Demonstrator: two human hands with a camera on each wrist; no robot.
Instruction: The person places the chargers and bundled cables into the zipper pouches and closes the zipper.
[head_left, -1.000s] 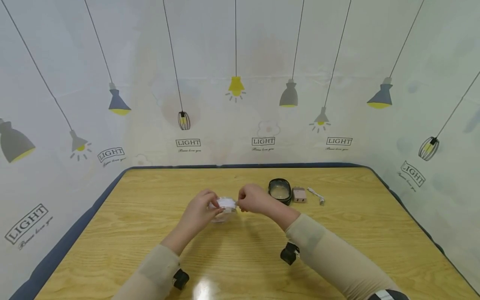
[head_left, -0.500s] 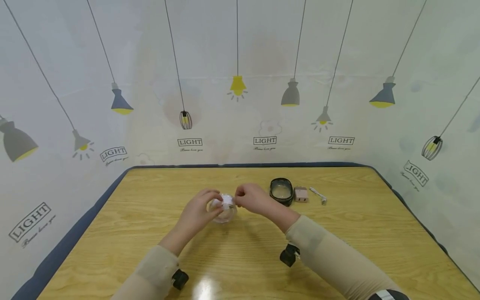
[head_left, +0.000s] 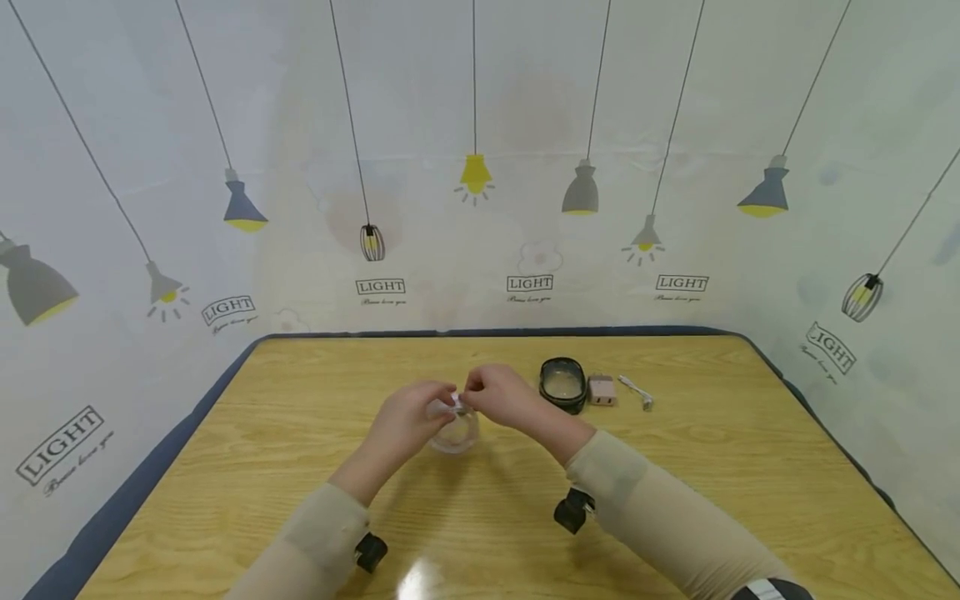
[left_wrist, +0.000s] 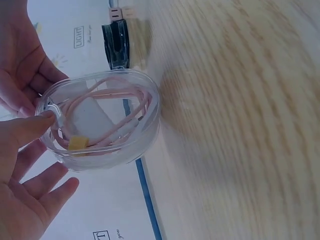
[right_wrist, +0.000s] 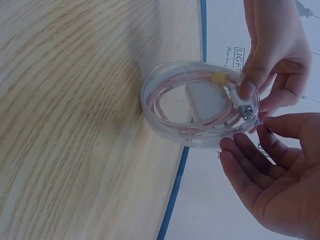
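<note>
Free table (head_left: pixel 300 400) left of the hands (head_left: pixel 405 419) (head_left: pixel 508 400); rightward, dark case (head_left: pixel 573 402) seemingly obstructs.

We reach forward with the left arm (head_left: pixel 318 529) and the right arm (head_left: pixel 667 508) slanting inward, so our left hand (head_left: pixel 408 417) and right hand (head_left: pixel 504 396) meet just beside each other. Our left thumb (left_wrist: pixel 27 128) presses opposite the fingers (left_wrist: pixel 56 199), the outer ones loosely spread. On the right, thumb and forefinger pinch at their tips, the others gently curved.
</note>
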